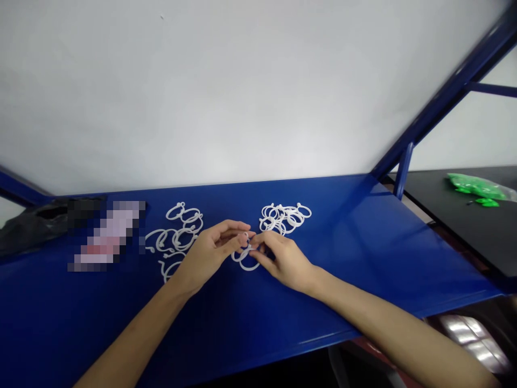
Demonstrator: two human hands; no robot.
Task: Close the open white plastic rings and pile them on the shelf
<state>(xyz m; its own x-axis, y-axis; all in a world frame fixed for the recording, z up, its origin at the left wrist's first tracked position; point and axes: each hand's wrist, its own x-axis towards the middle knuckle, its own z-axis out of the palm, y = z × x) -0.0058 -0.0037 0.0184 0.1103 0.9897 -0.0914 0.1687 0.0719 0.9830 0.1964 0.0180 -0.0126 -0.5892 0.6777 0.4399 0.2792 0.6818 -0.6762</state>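
My left hand [212, 250] and my right hand [285, 261] meet over the middle of the blue tabletop, fingertips pinched together. Between them is a white plastic curtain ring [249, 268], its loop hanging below the fingers. A second loop shows beside it; whether that is a separate ring I cannot tell. To the left, near my left wrist, lie several white rings [186, 237], some with their ends apart. Beyond my right hand is a heaped pile of white rings [278, 218] with small round eyelets. My fingers partly hide the ends of the held ring.
A black plastic bag [36, 223] lies at the far left, beside a pixelated patch. The blue tabletop [343, 226] meets a pale wall [258, 97], with a blue metal frame [440, 97] at right. A black table [456, 215] there bears a bag of green pieces [476, 187].
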